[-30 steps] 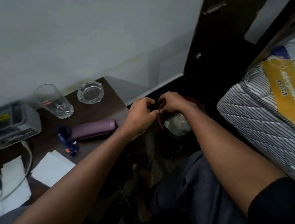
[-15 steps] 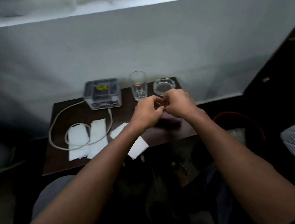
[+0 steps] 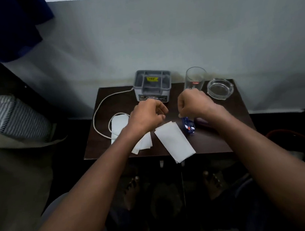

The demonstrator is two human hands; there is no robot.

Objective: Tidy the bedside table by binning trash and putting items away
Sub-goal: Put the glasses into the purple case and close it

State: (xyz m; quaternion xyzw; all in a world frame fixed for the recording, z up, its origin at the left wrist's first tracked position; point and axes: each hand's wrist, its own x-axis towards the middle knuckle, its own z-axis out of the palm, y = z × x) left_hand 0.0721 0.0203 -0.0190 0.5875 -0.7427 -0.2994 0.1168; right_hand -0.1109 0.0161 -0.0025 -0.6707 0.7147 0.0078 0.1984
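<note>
A dark wooden bedside table (image 3: 223,138) stands against the wall. My left hand (image 3: 146,114) hovers over its middle with the fingers curled and nothing in them. My right hand (image 3: 193,102) hangs beside it as a loose fist, fingertips just above a small blue object (image 3: 188,126). One white folded tissue (image 3: 174,143) overhangs the front edge. More tissues (image 3: 118,123) lie partly under my left wrist. A purple case (image 3: 202,121) is mostly hidden under my right wrist.
At the back stand a grey organiser box (image 3: 152,86), a tall drinking glass (image 3: 195,78) and a glass ashtray (image 3: 219,91). A white cable (image 3: 97,116) loops over the left side. A red-rimmed bin (image 3: 286,133) sits on the floor to the right; a striped mattress (image 3: 9,115) lies left.
My view has swung from the bin back over the table. My hands, pressed together over the bin before, have come apart and now hover above the tissues and the blue object.
</note>
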